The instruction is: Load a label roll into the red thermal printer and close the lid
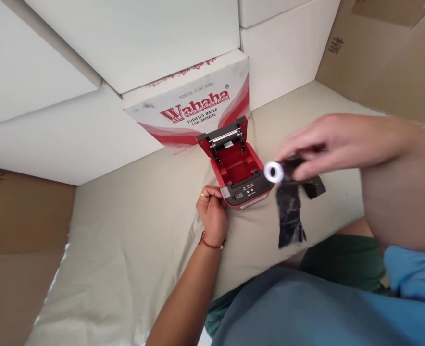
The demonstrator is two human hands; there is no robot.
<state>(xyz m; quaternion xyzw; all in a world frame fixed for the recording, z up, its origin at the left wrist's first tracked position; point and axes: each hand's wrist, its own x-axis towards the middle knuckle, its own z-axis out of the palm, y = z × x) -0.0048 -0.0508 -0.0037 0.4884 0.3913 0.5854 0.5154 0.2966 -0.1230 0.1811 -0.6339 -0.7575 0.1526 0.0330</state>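
A small red and black receipt printer (239,168) stands on the cloth with its lid (227,137) raised and its red paper bay bare. My left hand (212,211) is closed at the printer's near left corner, fingers curled against its side. To the right of the printer, my right hand (317,146) grips a paper roll (273,172), its white end with a dark core hole facing left. Black shiny wrapping (290,216) hangs below the roll, and another dark piece shows under the hand. The right hand is slightly blurred, and its fingers partly hide the roll.
A Wahaha water carton (198,105) stands right behind the printer, against large white boxes (155,38). Brown cardboard rises at the left (25,216) and the right (389,53). Beige cloth (126,240) covers the work surface, wrinkled at the left front.
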